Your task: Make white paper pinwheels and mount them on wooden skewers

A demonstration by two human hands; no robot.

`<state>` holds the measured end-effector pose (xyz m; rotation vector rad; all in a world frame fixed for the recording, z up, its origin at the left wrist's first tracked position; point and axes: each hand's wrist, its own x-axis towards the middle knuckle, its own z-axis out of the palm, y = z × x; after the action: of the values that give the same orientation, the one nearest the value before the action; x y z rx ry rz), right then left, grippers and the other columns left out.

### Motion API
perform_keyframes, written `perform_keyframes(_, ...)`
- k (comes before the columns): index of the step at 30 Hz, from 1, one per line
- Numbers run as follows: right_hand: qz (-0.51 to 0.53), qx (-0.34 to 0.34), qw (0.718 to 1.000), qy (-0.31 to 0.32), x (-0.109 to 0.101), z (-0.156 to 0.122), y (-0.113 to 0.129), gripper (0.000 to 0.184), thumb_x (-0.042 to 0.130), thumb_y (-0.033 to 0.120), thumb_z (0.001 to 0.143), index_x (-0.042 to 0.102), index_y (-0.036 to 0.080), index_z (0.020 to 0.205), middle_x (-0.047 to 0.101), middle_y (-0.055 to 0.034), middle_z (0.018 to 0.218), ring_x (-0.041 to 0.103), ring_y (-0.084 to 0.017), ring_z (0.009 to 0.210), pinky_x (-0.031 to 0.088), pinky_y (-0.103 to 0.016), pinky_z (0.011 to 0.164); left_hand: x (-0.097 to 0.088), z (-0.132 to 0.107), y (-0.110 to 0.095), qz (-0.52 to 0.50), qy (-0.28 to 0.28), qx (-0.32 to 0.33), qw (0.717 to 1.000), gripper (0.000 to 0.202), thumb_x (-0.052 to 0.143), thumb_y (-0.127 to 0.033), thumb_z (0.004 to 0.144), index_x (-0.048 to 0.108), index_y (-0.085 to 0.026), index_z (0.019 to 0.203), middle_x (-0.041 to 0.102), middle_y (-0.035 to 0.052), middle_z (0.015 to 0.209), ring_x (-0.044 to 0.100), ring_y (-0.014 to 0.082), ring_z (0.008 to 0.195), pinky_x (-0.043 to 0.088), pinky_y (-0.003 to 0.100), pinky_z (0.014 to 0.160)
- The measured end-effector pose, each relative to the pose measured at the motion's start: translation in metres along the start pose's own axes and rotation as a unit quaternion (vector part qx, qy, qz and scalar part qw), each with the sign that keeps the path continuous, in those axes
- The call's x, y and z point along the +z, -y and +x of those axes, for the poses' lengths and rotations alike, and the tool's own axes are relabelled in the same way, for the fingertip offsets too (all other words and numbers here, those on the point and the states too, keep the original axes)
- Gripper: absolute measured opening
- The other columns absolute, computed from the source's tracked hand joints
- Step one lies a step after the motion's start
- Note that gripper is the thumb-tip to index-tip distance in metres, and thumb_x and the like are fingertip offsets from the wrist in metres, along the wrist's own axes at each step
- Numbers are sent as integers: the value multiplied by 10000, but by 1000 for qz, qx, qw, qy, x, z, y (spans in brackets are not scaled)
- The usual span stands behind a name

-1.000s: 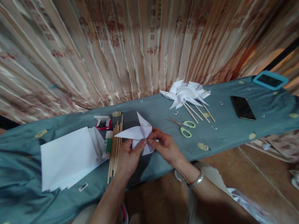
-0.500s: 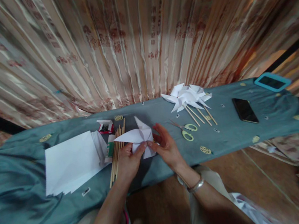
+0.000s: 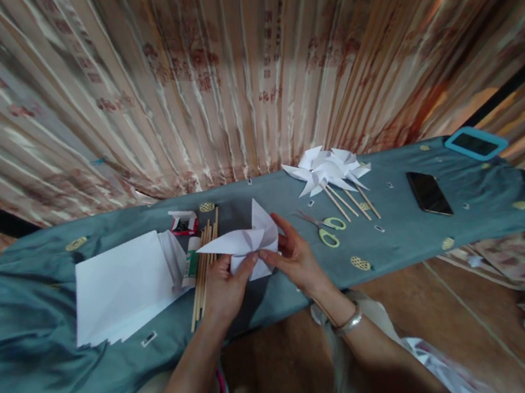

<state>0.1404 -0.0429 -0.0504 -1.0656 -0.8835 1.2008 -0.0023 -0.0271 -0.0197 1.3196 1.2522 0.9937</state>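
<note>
A white paper pinwheel [image 3: 243, 242] is held between both my hands over the middle of the cloth-covered table. One pointed blade reaches left and another stands up at the back. My left hand [image 3: 227, 284] is closed on its lower left side, thumb pressing near the centre. My right hand [image 3: 297, 259] grips the right side, its thumb close to the left thumb and its fingers behind the paper. The pinwheel's centre is partly covered by the thumbs. Thin wooden sticks [image 3: 202, 281] lie just left of my left hand.
Left are a stack of white paper [image 3: 118, 286], a glue stick [image 3: 191, 262] and a small red box [image 3: 182, 223] with dark bits. To the right lie green-handled scissors [image 3: 326, 229], finished pinwheels on sticks [image 3: 328, 168], a black phone [image 3: 428, 193] and a blue-framed device [image 3: 475, 142]. A curtain [image 3: 232, 80] hangs behind.
The pinwheel has turned slightly in my hands: its upright blade leans further right and looks wider. Both hands stay at nearly the same spot, and the view has shifted a little.
</note>
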Motion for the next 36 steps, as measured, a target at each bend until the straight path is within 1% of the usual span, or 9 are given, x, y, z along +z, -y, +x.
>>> perform_keyframes(2, -17, -20, 1000, -2, 1, 0, 2, 786, 796, 337, 660, 467, 217, 1364, 745, -48, 1046, 709, -215, 881, 592, -326, 777, -1, 0, -1, 18, -2, 7, 1000, 338, 712, -457, 657, 731, -152, 800, 762, 58, 798, 674, 239, 774, 534, 316, 697)
perform_keyframes(5, -48, -50, 997, -18, 3, 0, 3, 650, 771, 317, 667, 547, 210, 1268, 732, -63, 1105, 707, -230, 934, 591, -344, 817, -1, -1, 0, 40, -7, 20, 999, 311, 694, -459, 675, 723, -164, 770, 758, 54, 799, 668, 242, 786, 525, 313, 688)
perform_keyframes(12, -116, -79, 990, -27, 3, -1, 4, 495, 732, 298, 707, 592, 198, 1171, 730, -76, 1082, 690, -234, 950, 564, -357, 861, 0, 0, 7, 80, -18, 52, 995, 302, 638, -446, 722, 735, -167, 782, 738, 58, 765, 655, 250, 800, 521, 356, 760)
perform_keyframes(17, -162, -83, 983, -27, -1, -3, 3, 480, 721, 297, 734, 592, 191, 1184, 717, -88, 1112, 678, -250, 991, 538, -381, 894, -1, 0, 6, 85, -9, 45, 995, 321, 627, -460, 726, 739, -167, 793, 745, 74, 800, 663, 281, 895, 511, 404, 850)
perform_keyframes(20, -185, -86, 979, -32, -1, -4, 3, 487, 715, 304, 743, 593, 195, 1201, 716, -87, 1122, 676, -252, 994, 535, -384, 894, -1, 1, 4, 83, -5, 47, 995, 323, 640, -462, 717, 744, -170, 806, 754, 82, 838, 664, 292, 938, 512, 412, 867)
perform_keyframes(24, -221, -85, 971, -46, 0, -5, 5, 488, 707, 320, 756, 590, 205, 1215, 723, -81, 1119, 674, -252, 995, 529, -385, 896, -2, 1, 2, 91, -2, 50, 995, 309, 646, -462, 709, 748, -183, 795, 756, 75, 836, 664, 290, 940, 516, 400, 855)
perform_keyframes(27, -234, -81, 967, -54, 2, -5, 5, 467, 703, 339, 756, 598, 202, 1190, 731, -82, 1091, 679, -252, 973, 529, -385, 881, -2, 2, 2, 97, -7, 48, 994, 305, 641, -455, 712, 747, -184, 800, 750, 68, 809, 665, 277, 895, 518, 380, 821)
perform_keyframes(31, -232, -77, 968, -61, 3, -4, 6, 444, 705, 348, 759, 608, 203, 1168, 750, -70, 1022, 686, -241, 921, 537, -374, 848, 0, 5, 7, 65, -20, 39, 997, 280, 661, -432, 697, 743, -181, 792, 747, 46, 785, 657, 247, 810, 522, 340, 743)
perform_keyframes(36, -226, -77, 969, -63, 5, -2, 6, 469, 705, 335, 767, 605, 204, 1206, 746, -72, 1058, 689, -245, 940, 533, -382, 861, 1, 8, 12, 39, -28, 33, 998, 255, 661, -420, 700, 730, -176, 718, 728, 31, 732, 651, 228, 763, 515, 316, 700)
